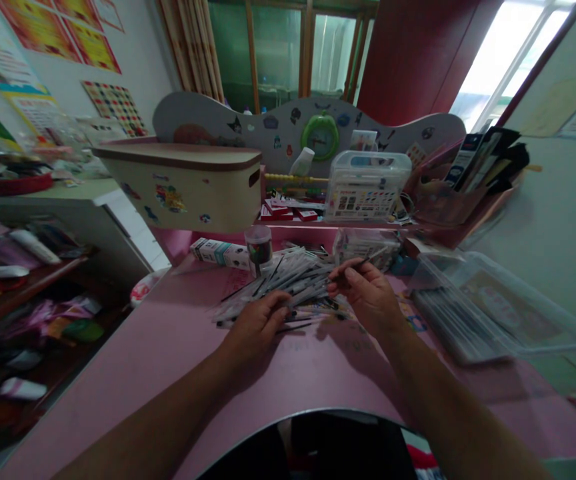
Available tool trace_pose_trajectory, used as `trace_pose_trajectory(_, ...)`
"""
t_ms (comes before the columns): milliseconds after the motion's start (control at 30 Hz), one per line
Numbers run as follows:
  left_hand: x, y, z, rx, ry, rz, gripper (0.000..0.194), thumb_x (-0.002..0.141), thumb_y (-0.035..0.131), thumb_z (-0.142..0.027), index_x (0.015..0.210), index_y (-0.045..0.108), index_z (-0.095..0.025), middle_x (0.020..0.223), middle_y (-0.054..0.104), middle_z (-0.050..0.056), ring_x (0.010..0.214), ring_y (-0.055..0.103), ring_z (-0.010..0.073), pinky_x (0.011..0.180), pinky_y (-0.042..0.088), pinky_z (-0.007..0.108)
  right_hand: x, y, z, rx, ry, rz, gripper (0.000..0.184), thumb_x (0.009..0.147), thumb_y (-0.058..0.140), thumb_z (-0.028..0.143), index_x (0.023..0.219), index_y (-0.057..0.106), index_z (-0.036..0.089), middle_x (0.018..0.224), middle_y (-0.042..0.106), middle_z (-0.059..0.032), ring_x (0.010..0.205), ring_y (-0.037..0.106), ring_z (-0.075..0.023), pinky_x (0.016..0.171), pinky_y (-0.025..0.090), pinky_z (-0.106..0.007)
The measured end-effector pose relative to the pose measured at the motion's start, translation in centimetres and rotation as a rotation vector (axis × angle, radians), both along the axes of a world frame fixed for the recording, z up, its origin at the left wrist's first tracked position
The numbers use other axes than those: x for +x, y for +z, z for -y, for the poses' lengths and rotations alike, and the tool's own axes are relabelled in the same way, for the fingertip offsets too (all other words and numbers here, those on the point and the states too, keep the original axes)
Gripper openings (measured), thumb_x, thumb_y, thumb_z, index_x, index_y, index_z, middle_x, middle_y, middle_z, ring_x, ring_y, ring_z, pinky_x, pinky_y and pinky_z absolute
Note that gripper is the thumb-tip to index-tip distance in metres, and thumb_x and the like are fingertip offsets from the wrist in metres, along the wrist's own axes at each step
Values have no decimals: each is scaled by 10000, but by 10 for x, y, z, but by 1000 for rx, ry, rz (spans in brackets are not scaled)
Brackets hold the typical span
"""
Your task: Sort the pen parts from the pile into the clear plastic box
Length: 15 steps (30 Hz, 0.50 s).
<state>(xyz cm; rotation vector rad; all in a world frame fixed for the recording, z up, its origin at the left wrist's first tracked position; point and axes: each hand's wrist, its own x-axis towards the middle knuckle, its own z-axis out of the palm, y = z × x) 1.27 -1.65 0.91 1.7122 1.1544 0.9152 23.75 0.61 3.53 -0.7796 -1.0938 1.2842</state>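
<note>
Pile (295, 275): my right hand (371, 293) pinches a slim rod (363, 262) over its right side, long axis slanting up rightward; my left (258, 325), half-curled, grip unclear, at its near edge; open desk (298, 380) nearer me.

Pink desk (168, 373), pale walls (563, 193), beige curtain (195, 50), wood-framed window (278, 53), bright window (498, 57) at right
</note>
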Motion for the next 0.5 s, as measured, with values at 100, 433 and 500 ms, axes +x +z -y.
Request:
trace_pose_trajectory(100, -1, 3, 0, 33, -10, -67, 188, 951, 484, -275, 1000, 652, -206, 883, 688, 34, 807, 622, 202, 728, 449, 310, -2, 0, 1, 2, -11, 25, 324, 787, 746, 464, 880, 562, 214, 846, 707, -12, 688, 684, -145, 679, 587, -308)
trace_pose_trajectory(433, 1, 4, 2, 53, -38, -75, 205, 967, 464, -294, 990, 655, -221, 875, 688, 28, 817, 619, 202, 725, 442, 297, -9, -10, 3, 68, -15, 258, 149, 808, 706, 326, 846, 678, 185, 757, 622, 14, 657, 553, -102, 646, 471, -238)
trace_pose_trajectory(500, 1, 4, 3, 40, -53, -58, 195, 965, 478, -299, 983, 656, -222, 873, 683, 25, 815, 610, 194, 721, 442, 290, -10, -10, 3, 60, 38, 314, 146, 795, 700, 315, 856, 687, 183, 747, 599, 15, 668, 542, -109, 658, 463, -248)
